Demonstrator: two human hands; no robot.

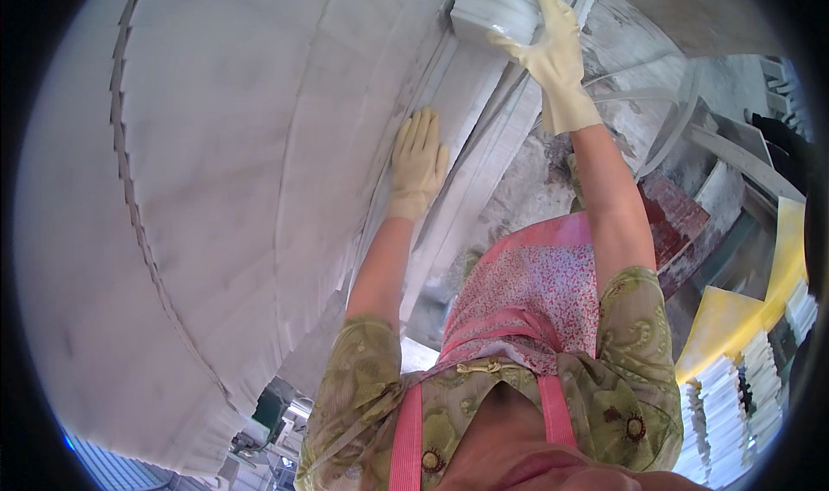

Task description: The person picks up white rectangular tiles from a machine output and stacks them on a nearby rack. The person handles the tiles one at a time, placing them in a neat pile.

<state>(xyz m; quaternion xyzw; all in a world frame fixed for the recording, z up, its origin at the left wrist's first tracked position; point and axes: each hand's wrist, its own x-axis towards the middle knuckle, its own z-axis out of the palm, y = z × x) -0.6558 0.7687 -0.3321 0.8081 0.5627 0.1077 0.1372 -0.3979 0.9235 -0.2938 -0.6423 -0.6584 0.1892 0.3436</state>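
Observation:
Both my hands wear cream rubber gloves. My left hand lies flat with its fingers stretched out, on a long white strip beside a large pale panelled surface. Farther forward and to the right, my right hand is at a glossy white block with ridged, layered sides. Its thumb reaches along the block's near side and a finger lies over its right side, so the block sits between them. The block rests near the far end of the strip; its far part is cut off by the picture's upper edge.
A broad grey-white panelled surface with a jagged seam fills the left. At right are a pale hose, a reddish-brown board, a yellow sheet and stacked white strips. My pink apron hangs close to the strips.

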